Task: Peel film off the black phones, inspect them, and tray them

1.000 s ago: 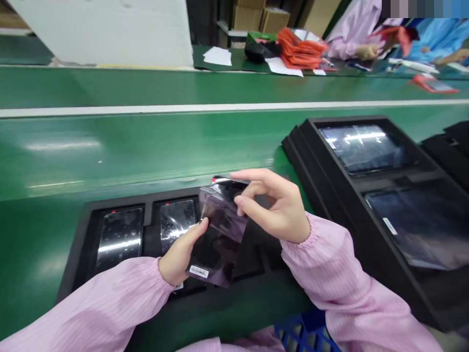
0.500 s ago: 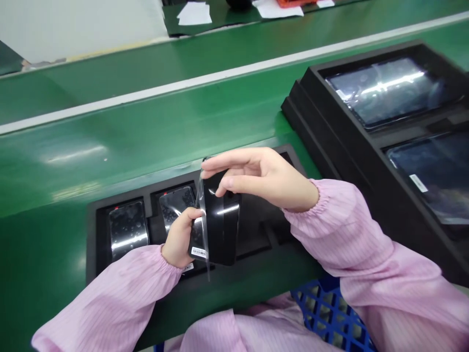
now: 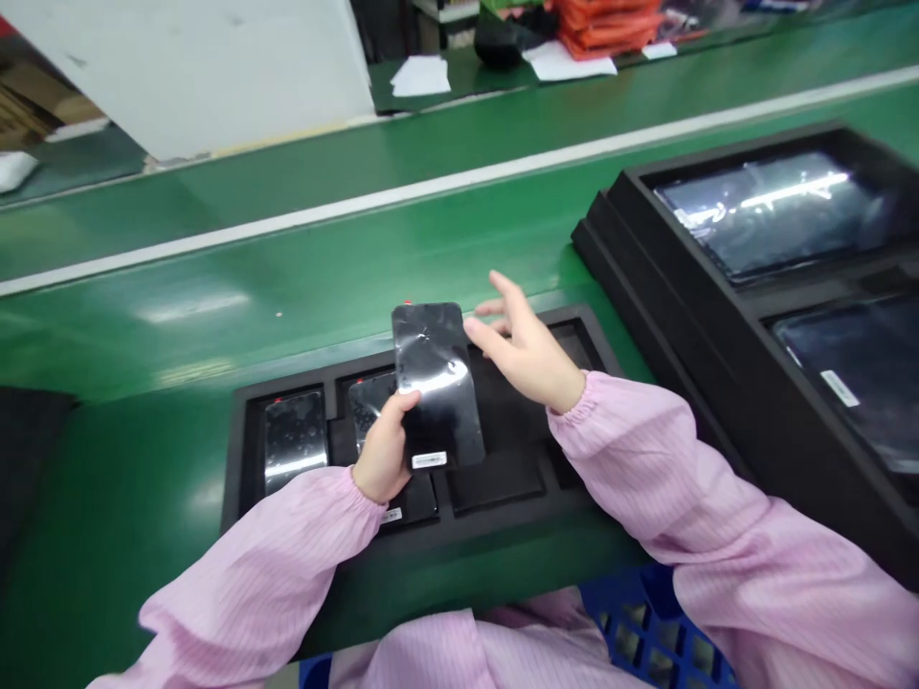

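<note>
Two bare hands in pink cuffs, both over a shallow black tray (image 3: 235,478) on the green desk (image 3: 193,321). Left hand (image 3: 384,452): fingers closed on the left side of the held panel (image 3: 441,407), thumb across its glossy face; the fingers beneath are mostly hidden. Held panel tilted, with a white label (image 3: 429,460) at its near end, just right of the left fingers, and a red tab (image 3: 408,303) at its far edge. Right hand (image 3: 535,362): fingers spread open, no object seen in them; thumb tip beside the upper right edge of the held panel, contact cannot be told. Left of the left fingers, the first panel (image 3: 295,435) lies in the tray's leftmost compartment; the second panel (image 3: 365,407) lies in the next, partly covered by that hand. Well right of the right fingers, a deep black tray (image 3: 650,287) bears two larger panels (image 3: 779,215). Beyond both sets of fingers, a white strip (image 3: 323,209) crosses the desk.
</note>
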A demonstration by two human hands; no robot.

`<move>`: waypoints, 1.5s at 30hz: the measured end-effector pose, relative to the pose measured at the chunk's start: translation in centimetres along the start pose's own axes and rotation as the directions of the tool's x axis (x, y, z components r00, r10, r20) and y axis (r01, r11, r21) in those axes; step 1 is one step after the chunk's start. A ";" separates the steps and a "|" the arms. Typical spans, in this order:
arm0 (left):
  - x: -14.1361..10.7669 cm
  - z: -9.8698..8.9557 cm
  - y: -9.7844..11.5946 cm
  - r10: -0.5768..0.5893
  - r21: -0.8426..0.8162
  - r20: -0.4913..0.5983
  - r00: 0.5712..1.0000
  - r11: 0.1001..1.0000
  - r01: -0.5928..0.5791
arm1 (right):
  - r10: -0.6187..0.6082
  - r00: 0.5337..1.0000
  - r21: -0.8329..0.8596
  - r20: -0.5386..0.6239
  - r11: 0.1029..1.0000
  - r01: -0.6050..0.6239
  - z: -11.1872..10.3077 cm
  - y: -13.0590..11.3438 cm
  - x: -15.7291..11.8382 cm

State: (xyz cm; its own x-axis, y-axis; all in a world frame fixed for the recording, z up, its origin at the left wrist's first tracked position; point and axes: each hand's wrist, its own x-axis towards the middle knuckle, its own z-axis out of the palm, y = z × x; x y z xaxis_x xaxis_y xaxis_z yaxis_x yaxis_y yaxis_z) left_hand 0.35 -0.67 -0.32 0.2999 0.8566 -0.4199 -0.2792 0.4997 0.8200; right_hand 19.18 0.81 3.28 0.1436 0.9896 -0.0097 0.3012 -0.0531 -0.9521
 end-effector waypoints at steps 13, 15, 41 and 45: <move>-8.1 -6.3 4.4 0.349 0.895 0.087 0.933 0.383 -0.226 | 0.224 0.971 -0.623 0.084 0.773 -0.125 3.4 -4.7 -6.1; -8.9 -8.3 3.7 0.470 0.971 -0.136 0.872 0.240 0.021 | 0.222 0.974 -0.725 0.042 0.677 -0.123 5.9 -6.2 -6.6; -7.7 -8.8 6.7 0.187 -0.138 -0.100 0.977 0.970 -0.199 | 0.186 0.970 -0.123 0.155 0.978 -0.168 9.6 -5.8 -3.7; -6.3 -6.9 5.2 0.175 -0.138 -0.127 0.976 0.972 -0.192 | 0.123 0.977 0.137 0.177 0.979 -0.148 8.1 -5.7 -4.0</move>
State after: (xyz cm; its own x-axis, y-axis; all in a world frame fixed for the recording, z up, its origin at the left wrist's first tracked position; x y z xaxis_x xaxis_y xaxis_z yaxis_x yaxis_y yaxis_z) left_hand -9.26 -2.58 3.90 0.1281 0.9403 -0.3153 -0.4545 0.3383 0.8240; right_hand 9.22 -1.81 6.24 0.0109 0.9835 -0.1807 0.1449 -0.1804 -0.9729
